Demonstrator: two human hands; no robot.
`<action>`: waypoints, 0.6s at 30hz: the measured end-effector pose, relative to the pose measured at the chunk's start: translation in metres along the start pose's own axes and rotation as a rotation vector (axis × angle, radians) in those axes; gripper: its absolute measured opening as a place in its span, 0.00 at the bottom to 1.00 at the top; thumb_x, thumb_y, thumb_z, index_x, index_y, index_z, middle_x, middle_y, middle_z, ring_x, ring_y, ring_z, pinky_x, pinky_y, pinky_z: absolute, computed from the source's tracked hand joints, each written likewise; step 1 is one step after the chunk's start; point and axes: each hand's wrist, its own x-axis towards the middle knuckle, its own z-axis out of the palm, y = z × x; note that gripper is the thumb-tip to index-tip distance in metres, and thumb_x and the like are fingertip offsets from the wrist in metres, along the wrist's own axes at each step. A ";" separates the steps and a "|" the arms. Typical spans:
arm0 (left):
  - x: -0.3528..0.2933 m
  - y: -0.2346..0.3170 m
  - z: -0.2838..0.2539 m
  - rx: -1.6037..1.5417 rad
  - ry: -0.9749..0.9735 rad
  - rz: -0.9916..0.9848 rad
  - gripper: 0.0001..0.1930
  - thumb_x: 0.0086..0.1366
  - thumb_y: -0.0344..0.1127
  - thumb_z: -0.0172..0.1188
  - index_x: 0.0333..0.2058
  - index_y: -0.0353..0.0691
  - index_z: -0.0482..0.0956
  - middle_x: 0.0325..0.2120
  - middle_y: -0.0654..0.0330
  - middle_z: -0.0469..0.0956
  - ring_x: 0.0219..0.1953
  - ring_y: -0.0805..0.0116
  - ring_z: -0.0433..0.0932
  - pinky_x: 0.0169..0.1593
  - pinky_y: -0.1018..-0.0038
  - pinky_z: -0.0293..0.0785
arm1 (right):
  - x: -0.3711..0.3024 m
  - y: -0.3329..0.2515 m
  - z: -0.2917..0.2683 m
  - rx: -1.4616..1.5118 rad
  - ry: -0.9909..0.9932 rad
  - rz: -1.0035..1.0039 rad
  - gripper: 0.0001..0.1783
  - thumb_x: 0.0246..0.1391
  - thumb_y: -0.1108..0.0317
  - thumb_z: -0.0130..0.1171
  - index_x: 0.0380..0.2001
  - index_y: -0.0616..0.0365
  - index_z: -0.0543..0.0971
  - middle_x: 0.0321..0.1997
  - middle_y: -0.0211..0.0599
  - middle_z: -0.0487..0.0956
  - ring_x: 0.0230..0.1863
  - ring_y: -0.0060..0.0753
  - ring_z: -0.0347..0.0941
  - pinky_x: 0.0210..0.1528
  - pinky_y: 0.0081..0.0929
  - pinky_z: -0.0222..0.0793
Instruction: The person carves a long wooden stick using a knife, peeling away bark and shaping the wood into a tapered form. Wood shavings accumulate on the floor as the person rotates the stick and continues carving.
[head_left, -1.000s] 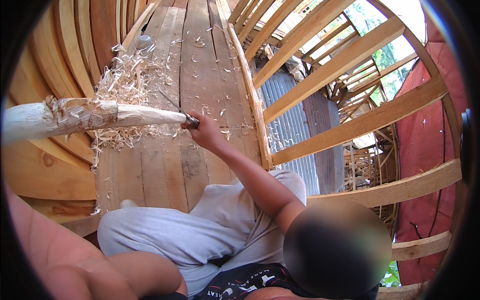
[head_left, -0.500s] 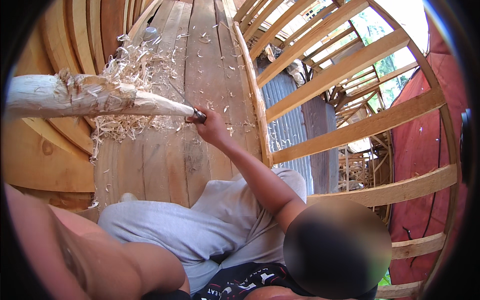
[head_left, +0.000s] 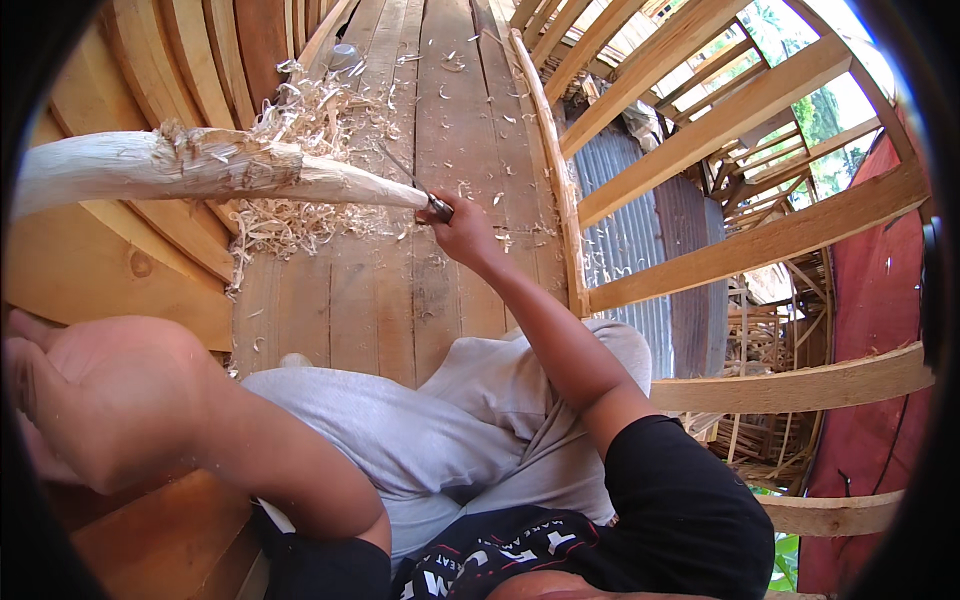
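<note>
A long pale wooden stick point(head_left: 200, 170) with peeled, splintered bark runs from the left edge to a tapered tip near the middle. My right hand point(head_left: 462, 232) is closed on a knife point(head_left: 425, 198), its thin blade lying against the stick's tip. My left arm bends up at the lower left; my left hand point(head_left: 30, 385) is at the frame's left edge, mostly cut off, so its grip cannot be made out. A heap of curled wood shavings point(head_left: 300, 130) lies on the planks under the stick.
I sit on a plank floor point(head_left: 400, 300) with grey shorts over my knees. Curved wooden ribs point(head_left: 130, 60) rise at the left, an open timber frame point(head_left: 720, 110) at the right. A red sheet point(head_left: 880, 330) hangs far right. A small clear container point(head_left: 345, 55) stands beyond the shavings.
My right hand and the knife have moved to the stick's tip while the stick has risen and swung up in view. My left forearm has lifted higher at the lower left.
</note>
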 end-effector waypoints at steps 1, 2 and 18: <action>0.000 -0.005 0.003 0.008 0.028 -0.155 0.30 0.65 0.45 0.53 0.54 0.25 0.59 0.53 0.43 0.63 0.58 0.47 0.62 0.61 0.47 0.55 | 0.002 0.006 0.002 0.025 -0.011 -0.024 0.19 0.53 0.53 0.60 0.46 0.46 0.78 0.32 0.44 0.81 0.36 0.48 0.78 0.39 0.40 0.70; 0.001 -0.011 0.005 -0.009 0.044 -0.335 0.30 0.65 0.45 0.54 0.54 0.25 0.59 0.53 0.43 0.63 0.58 0.47 0.62 0.61 0.47 0.55 | 0.004 0.006 0.003 0.023 -0.023 -0.023 0.19 0.53 0.53 0.60 0.46 0.46 0.78 0.32 0.44 0.81 0.36 0.48 0.78 0.39 0.40 0.70; -0.080 -0.080 0.016 -1.005 -0.601 -1.114 0.43 0.49 0.78 0.48 0.46 0.43 0.72 0.45 0.55 0.71 0.48 0.54 0.69 0.54 0.48 0.63 | -0.005 0.014 -0.053 0.187 -0.115 0.098 0.22 0.56 0.55 0.55 0.46 0.61 0.76 0.32 0.51 0.80 0.36 0.46 0.77 0.40 0.39 0.69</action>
